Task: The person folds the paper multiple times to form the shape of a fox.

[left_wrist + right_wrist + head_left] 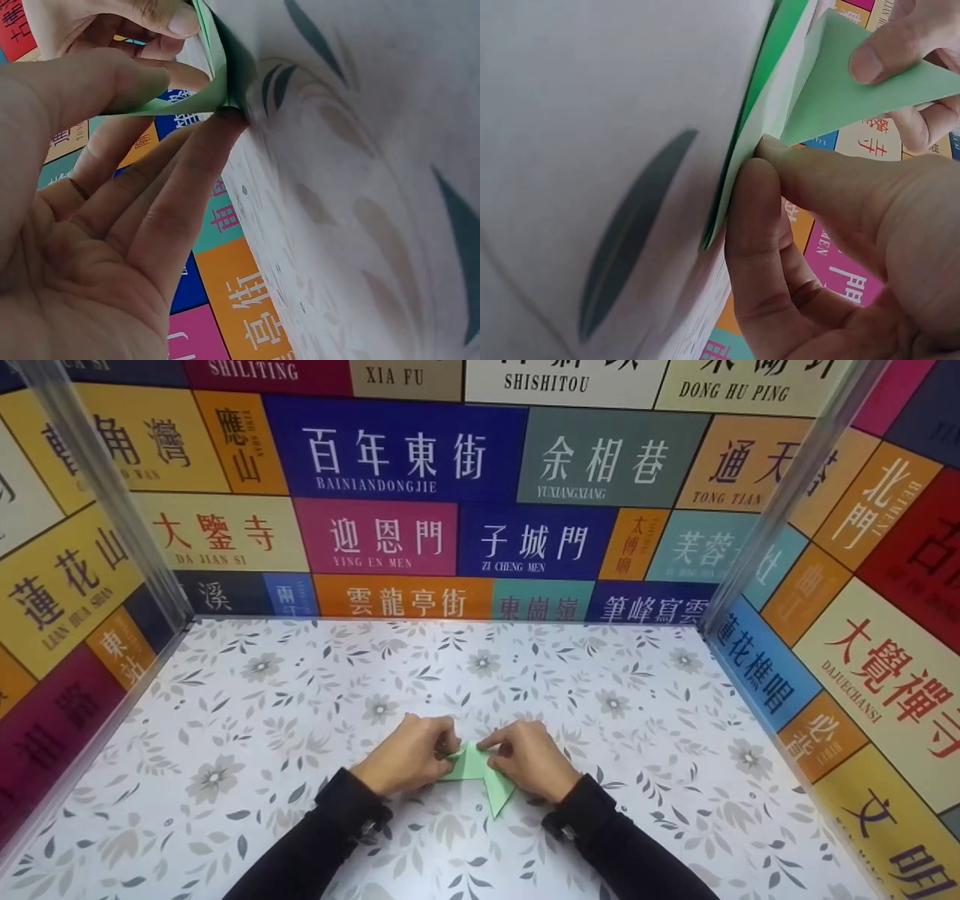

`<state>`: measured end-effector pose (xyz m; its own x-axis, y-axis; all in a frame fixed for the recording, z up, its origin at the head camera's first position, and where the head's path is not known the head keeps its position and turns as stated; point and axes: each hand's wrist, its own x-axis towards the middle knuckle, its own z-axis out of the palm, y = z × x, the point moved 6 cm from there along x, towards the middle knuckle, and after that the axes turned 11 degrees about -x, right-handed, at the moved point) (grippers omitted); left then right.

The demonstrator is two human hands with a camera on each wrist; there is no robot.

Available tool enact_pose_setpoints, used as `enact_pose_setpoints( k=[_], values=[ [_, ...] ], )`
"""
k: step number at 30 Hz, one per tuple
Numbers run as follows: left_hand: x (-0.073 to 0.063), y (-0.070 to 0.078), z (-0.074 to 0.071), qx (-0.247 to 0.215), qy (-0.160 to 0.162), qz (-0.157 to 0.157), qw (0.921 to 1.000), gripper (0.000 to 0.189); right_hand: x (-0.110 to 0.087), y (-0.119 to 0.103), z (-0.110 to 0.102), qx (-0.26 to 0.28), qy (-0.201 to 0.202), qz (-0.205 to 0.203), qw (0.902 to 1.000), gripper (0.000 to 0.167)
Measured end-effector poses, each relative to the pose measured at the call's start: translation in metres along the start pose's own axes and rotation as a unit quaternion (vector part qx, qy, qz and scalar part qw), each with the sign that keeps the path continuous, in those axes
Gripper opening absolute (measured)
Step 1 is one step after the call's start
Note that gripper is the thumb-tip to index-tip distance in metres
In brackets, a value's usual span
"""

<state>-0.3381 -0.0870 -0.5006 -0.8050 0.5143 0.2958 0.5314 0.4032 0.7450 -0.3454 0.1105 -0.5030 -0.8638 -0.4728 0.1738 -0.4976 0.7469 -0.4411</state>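
A folded piece of light green paper point(470, 765) is at the near middle of the table, between both hands. Its left part spreads wide, while a pointed flap on the right aims down toward the person. My left hand point(409, 754) pinches the left part between thumb and fingers; in the left wrist view the thumb lies along the paper point(215, 56) and a fingertip meets its fold. On the other side, my right hand point(534, 759) pinches the right part near its fold. The right wrist view shows layered edges of the paper point(821, 101) beside that thumb and index finger.
The table point(315, 682) has a white covering with grey flowers and leaves. Panels with coloured name blocks stand behind it point(397, 450) and along both sides, joined by clear corner strips. Dark sleeves point(307, 840) cover both forearms.
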Motion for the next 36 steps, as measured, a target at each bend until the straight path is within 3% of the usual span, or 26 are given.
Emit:
enact_pose_setpoints(
  k=[5, 6, 10, 15, 27, 32, 36],
  values=[
    [0.000, -0.001, 0.000, -0.017, -0.003, -0.008, 0.9998, 0.016, 0.000, -0.002, 0.000, -0.012, -0.004, -0.004, 0.9999, 0.029],
    [-0.001, 0.008, -0.002, -0.017, -0.005, -0.025, 0.9995, 0.017, 0.000, -0.003, 0.000, -0.014, -0.003, -0.008, 0.9999, 0.029],
    [-0.002, 0.010, -0.001, -0.021, -0.017, -0.041, 0.9988, 0.018, 0.000, -0.005, 0.001, -0.023, 0.003, -0.017, 0.9996, 0.029],
    [-0.002, 0.012, 0.000, -0.026, -0.032, -0.036, 0.9985, 0.019, 0.000, -0.005, 0.001, -0.032, 0.000, -0.014, 0.9994, 0.027],
    [-0.005, 0.015, 0.009, 0.045, -0.096, -0.013, 0.9943, 0.022, 0.000, -0.004, 0.002, -0.029, -0.005, -0.011, 0.9995, 0.027],
    [-0.005, 0.013, 0.009, 0.024, -0.134, -0.023, 0.9904, 0.026, 0.000, -0.004, 0.001, -0.027, -0.008, -0.007, 0.9996, 0.028],
    [-0.005, 0.009, 0.006, -0.002, -0.147, -0.039, 0.9884, 0.035, -0.001, -0.004, 0.001, -0.022, -0.002, -0.010, 0.9997, 0.029]
  ],
)
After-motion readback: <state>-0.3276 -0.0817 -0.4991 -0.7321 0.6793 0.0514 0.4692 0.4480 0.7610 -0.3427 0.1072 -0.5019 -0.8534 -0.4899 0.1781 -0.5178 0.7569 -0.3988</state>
